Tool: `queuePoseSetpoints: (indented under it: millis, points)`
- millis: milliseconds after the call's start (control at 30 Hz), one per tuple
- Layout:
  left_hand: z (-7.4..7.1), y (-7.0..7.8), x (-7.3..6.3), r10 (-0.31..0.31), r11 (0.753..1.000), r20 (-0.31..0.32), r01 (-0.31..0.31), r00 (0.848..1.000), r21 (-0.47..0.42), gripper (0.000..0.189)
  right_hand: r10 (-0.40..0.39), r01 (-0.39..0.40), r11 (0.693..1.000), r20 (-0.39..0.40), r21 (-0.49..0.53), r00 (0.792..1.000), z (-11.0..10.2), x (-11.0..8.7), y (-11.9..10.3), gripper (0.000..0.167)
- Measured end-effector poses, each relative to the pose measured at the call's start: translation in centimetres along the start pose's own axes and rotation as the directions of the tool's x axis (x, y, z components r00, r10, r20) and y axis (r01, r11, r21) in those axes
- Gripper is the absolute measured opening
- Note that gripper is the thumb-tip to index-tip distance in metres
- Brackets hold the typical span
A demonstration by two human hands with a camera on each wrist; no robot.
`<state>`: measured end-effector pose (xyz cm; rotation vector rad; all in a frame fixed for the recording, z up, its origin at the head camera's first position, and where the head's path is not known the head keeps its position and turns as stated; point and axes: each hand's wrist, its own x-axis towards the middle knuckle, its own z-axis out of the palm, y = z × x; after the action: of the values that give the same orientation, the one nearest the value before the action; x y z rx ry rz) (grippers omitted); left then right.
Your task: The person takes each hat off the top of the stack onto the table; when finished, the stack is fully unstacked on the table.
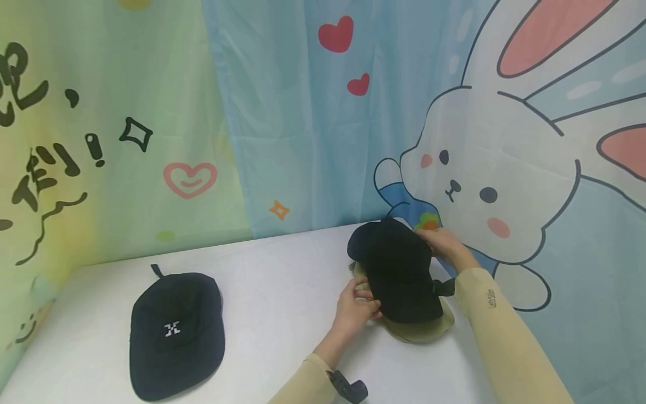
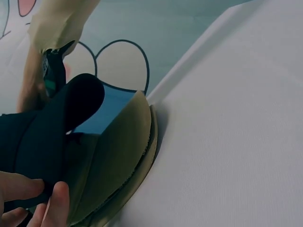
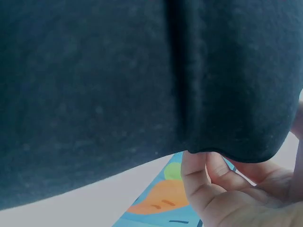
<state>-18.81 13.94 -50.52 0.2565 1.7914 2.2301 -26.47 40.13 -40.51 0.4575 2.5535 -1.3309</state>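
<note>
A black cap (image 1: 401,269) lies over khaki caps (image 1: 419,332) near the table's right back edge. Two khaki brims (image 2: 137,161) show one above the other in the left wrist view. My left hand (image 1: 353,308) pinches the black cap's near left edge between thumb and fingers. At the cap's far right side, my right hand (image 1: 446,247) grips its edge; in the right wrist view the fingers (image 3: 196,179) curl up under the dark cloth (image 3: 94,94), which hides their tips.
A separate black cap (image 1: 176,348) with a small white logo lies at the table's left, its strap sticking out at the back. Behind the white table (image 1: 282,292) hangs a printed curtain (image 1: 303,112) with a rabbit and hearts.
</note>
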Motion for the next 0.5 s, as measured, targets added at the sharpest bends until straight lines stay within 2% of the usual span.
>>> queuePoseSetpoints:
  millis: [133,233,500]
  points:
    - [-0.7,0.2,-0.1,-0.009,1.0,0.008,0.009,1.0,-0.005,0.063,-0.033,0.034,0.999,0.008,-0.026,0.999,0.1,-0.2,-0.4,0.069]
    - [-1.3,0.6,-0.2,-0.018,1.0,0.011,0.018,1.0,-0.003,0.064,-0.06,0.06,0.998,0.005,-0.02,0.998,0.2,-0.2,-0.9,0.061]
    - [-2.5,2.2,-0.4,0.011,1.0,0.026,-0.011,1.0,0.003,0.063,-0.119,0.119,0.993,-0.033,-0.005,0.992,0.5,0.2,-2.6,0.042]
